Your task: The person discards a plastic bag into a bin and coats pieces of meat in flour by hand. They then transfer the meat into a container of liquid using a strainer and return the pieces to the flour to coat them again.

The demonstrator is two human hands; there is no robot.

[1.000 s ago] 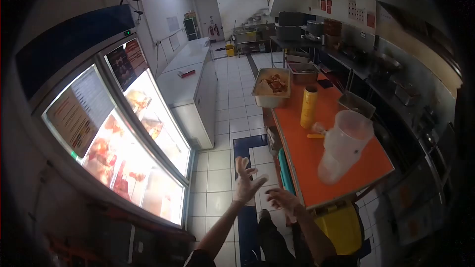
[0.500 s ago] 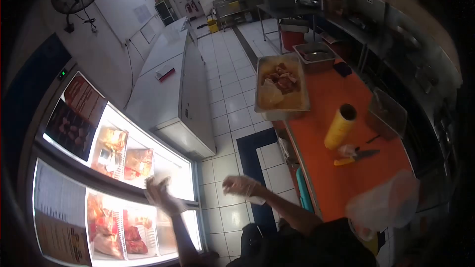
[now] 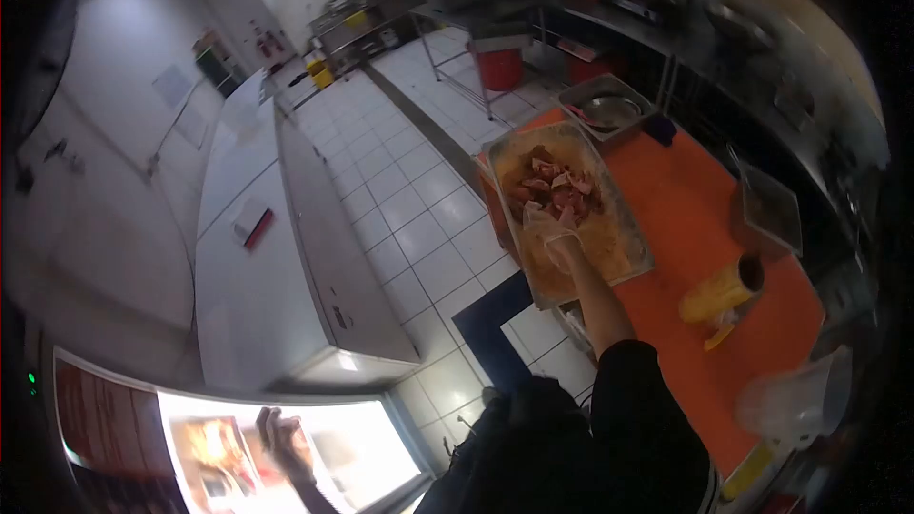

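My right hand (image 3: 560, 233), in a clear glove, reaches into a deep metal tray (image 3: 624, 246) on the orange table. It is at the near edge of a heap of raw meat pieces (image 3: 550, 183); the tray's floor is coated with a yellowish-brown layer. The fingers blend with the pale shapes around them, and I cannot tell whether they grip anything. Down at the left, my left hand (image 3: 284, 443) is raised before the lit fridge (image 3: 381, 433), its fingers loosely bent and apart, with nothing in them. Packed food (image 3: 217, 452) shows behind the fridge glass.
On the orange table (image 3: 666, 205) lie a yellow roll (image 3: 716, 293), a clear plastic container (image 3: 800, 400) and a metal pan (image 3: 619, 100). Another metal container (image 3: 769, 209) is at its right edge. A white chest freezer (image 3: 252, 300) stands left, across the tiled floor.
My view has turned right. My right hand has gone from beside the fridge into the meat tray. The left hand stays by the fridge, lower in view.
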